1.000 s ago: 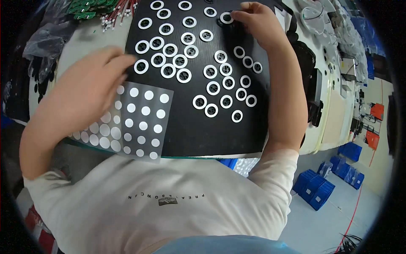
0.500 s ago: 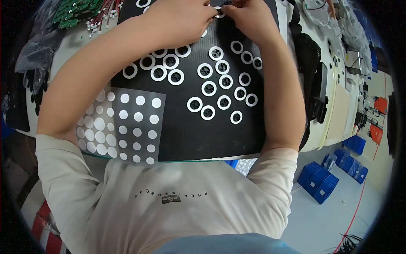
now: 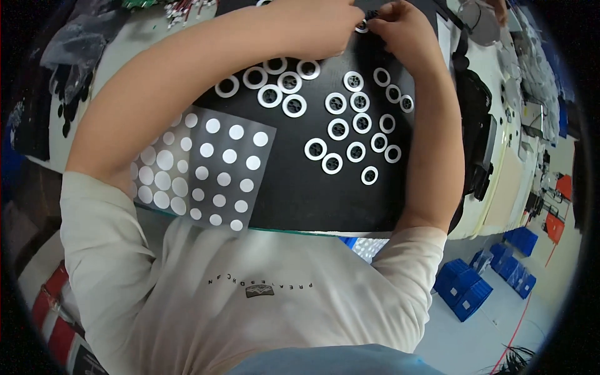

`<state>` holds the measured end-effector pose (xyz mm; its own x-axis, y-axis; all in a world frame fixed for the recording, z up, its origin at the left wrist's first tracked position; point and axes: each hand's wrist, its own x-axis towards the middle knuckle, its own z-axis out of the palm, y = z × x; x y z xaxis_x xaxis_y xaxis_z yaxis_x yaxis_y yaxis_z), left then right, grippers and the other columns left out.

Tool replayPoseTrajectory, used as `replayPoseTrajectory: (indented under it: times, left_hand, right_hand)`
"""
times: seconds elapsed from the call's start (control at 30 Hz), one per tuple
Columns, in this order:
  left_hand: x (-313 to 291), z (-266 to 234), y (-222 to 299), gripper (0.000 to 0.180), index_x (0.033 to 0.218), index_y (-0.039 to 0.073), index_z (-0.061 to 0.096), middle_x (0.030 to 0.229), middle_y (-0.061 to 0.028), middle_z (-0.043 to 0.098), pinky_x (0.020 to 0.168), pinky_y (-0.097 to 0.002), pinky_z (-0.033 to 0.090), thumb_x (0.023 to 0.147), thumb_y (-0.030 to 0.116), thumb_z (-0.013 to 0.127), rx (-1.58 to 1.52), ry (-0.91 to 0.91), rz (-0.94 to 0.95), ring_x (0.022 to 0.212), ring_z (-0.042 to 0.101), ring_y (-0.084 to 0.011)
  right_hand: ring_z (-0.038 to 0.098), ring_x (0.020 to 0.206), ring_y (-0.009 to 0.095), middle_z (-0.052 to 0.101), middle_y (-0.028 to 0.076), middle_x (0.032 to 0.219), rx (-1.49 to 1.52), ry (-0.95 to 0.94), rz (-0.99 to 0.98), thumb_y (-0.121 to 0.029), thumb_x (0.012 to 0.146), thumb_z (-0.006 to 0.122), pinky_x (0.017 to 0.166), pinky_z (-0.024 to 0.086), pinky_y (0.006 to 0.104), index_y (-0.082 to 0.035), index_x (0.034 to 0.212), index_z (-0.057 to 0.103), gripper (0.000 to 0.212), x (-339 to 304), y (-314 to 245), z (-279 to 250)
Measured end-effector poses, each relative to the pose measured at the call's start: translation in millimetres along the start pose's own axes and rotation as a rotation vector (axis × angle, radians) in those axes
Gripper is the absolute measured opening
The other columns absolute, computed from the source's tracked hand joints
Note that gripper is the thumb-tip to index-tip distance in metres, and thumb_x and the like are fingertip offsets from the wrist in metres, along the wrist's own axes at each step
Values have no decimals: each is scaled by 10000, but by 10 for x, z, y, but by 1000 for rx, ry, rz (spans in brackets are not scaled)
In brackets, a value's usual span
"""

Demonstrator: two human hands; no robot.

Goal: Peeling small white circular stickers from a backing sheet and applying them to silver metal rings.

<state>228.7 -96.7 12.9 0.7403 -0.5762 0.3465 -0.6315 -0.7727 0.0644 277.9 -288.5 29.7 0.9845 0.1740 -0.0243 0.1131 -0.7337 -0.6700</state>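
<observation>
A: Ring (image 3: 364, 26), white with a dark centre, sits between both hands at the far edge of the black mat (image 3: 294, 194), near the top of the view. Left hand (image 3: 325, 22) and right hand (image 3: 400, 25) meet over it, fingertips pinched together on the one piece.

B: Grip state?

A: Both sets of fingers are closed on the ring. Right thumb and forefinger pinch its right side; left fingers come in from the other side. Which hand bears the load, I cannot tell, since the ring is mostly covered.

B: Why two hands on so small a part?

A: My reading: one hand steadies it while the other works on its face or centre. That is a judgement only.

B: Surroundings?

A: Loose rings (image 3: 350, 125) of the same kind lie flat on the mat between the forearms, in two rough clusters, apart from one another. Lying face up, each can probably be picked singly. Sheet of white round stickers (image 3: 228, 169) lies at the near left of the mat, partly over a second sheet (image 3: 156, 181), just beside the left elbow. Black parts (image 3: 475, 119) crowd the pale table (image 3: 500, 187) to the right. Blue bins (image 3: 465, 290) stand on the floor below.
</observation>
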Motion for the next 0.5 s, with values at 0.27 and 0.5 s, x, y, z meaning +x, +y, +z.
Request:
replayPoseTrajectory:
  times: [0.27, 0.5]
  left_hand:
    - [152, -224, -32, 241, 1016, 69, 740, 1116, -143, 672, 979, -479, 443, 867, 236, 650, -104, -192, -46, 1120, 598, -328]
    - [126, -442, -63, 257, 1057, 101, 760, 1165, -141, 674, 1007, -482, 442, 866, 236, 653, -147, -344, -40, 1173, 590, -329]
  right_hand:
    - [594, 712, 93, 637, -13, 853, 120, -79, 65, -172, 893, 759, 616, 491, 235, -62, 989, 643, 187, 79, 187, -33]
    - [586, 709, 82, 630, -28, 829, 138, -163, 80, -150, 880, 768, 616, 486, 242, -90, 953, 630, 167, 91, 238, -59]
